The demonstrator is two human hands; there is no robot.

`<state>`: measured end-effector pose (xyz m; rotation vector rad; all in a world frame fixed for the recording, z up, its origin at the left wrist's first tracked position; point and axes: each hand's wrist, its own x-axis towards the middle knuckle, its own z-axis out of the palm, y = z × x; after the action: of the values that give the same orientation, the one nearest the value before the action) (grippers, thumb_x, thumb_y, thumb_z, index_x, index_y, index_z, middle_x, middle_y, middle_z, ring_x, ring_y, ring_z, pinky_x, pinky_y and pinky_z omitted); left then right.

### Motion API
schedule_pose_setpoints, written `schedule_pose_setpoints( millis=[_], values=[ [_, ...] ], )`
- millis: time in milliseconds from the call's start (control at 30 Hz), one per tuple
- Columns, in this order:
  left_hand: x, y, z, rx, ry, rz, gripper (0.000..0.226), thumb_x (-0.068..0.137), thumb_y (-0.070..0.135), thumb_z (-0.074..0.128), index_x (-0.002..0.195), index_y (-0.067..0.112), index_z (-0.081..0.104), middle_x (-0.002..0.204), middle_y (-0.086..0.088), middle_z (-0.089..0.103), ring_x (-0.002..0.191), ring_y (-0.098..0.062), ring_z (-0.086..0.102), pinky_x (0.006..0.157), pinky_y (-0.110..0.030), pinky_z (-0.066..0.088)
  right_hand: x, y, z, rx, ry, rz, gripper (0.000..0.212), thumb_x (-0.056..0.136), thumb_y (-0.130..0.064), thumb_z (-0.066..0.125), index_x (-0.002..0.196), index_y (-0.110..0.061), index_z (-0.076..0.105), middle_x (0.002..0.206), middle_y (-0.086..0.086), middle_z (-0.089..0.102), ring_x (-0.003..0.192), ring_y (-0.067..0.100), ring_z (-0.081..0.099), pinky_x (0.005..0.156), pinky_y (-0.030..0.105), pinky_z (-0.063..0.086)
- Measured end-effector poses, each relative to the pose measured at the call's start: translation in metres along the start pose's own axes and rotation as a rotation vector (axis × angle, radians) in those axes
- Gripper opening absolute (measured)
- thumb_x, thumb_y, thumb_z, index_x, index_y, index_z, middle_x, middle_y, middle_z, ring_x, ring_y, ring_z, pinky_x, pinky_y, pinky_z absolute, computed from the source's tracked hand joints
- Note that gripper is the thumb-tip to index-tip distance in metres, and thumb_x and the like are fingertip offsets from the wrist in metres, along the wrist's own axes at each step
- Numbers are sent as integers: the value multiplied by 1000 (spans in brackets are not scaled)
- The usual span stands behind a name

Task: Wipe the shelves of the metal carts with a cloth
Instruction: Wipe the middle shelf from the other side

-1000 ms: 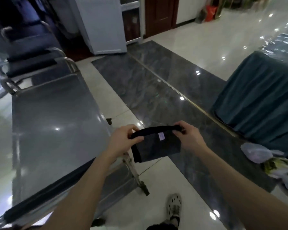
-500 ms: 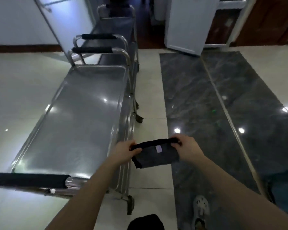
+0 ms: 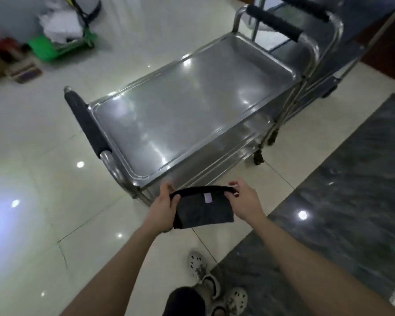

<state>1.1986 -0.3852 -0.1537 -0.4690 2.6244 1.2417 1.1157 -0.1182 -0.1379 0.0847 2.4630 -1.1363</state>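
Head view, dark cloth stretched between left hand, right hand

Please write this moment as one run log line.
cloth: held by left hand and right hand | cart: not touched

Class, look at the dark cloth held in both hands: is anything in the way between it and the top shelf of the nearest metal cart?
Nothing visible blocks it. The cloth hangs between the left hand and right hand, just short of the top shelf's near corner. The shelf surface is bare; its padded handles sit at the ends.
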Motion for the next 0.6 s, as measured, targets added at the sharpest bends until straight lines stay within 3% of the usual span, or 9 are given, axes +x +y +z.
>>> schedule_pose_setpoints(
  millis=[133, 233, 333, 467, 600],
  values=[
    [3, -7, 4, 4, 77, -43, 22, 115, 17, 42, 104, 35, 38, 89, -2, 60, 77, -26, 61, 64, -39, 48, 38, -12, 19, 15, -15, -39, 14, 102, -29, 72, 113, -23, 66, 111, -2, 70, 104, 19, 65, 86, 30, 47],
    [12, -11, 7, 0, 107, -89, 25, 112, 14, 45, 100, 35, 51, 89, 3, 64, 78, -20, 62, 65, -38, 49, 58, -14, 29, -25, -29, -105, 12, 105, -32, 68, 114, -25, 66, 103, -7, 66, 97, 17, 63, 81, 31, 46],
    [10, -16, 16, -93, 139, -180, 17, 106, 24, 60, 103, 40, 59, 97, 14, 68, 82, -10, 65, 64, -27, 50, 72, -11, 36, -122, -94, -123, 14, 107, -34, 64, 118, -24, 63, 104, -2, 69, 96, 23, 65, 82, 37, 52],
    [4, -19, 36, -134, 140, -260, 31, 98, 15, 69, 111, 42, 60, 109, 16, 67, 91, -6, 65, 59, -14, 48, 92, 2, 41, -224, -195, -130, 19, 109, -34, 61, 121, -19, 61, 109, 5, 72, 99, 30, 67, 77, 35, 47],
    [9, -23, 63, -128, 228, -326, 31, 103, 8, 64, 110, 37, 60, 110, 15, 67, 100, -1, 61, 76, -20, 45, 118, 14, 46, -271, -318, -154, 25, 112, -33, 55, 132, -18, 54, 118, 13, 72, 104, 35, 67, 81, 39, 50]
  ],
)
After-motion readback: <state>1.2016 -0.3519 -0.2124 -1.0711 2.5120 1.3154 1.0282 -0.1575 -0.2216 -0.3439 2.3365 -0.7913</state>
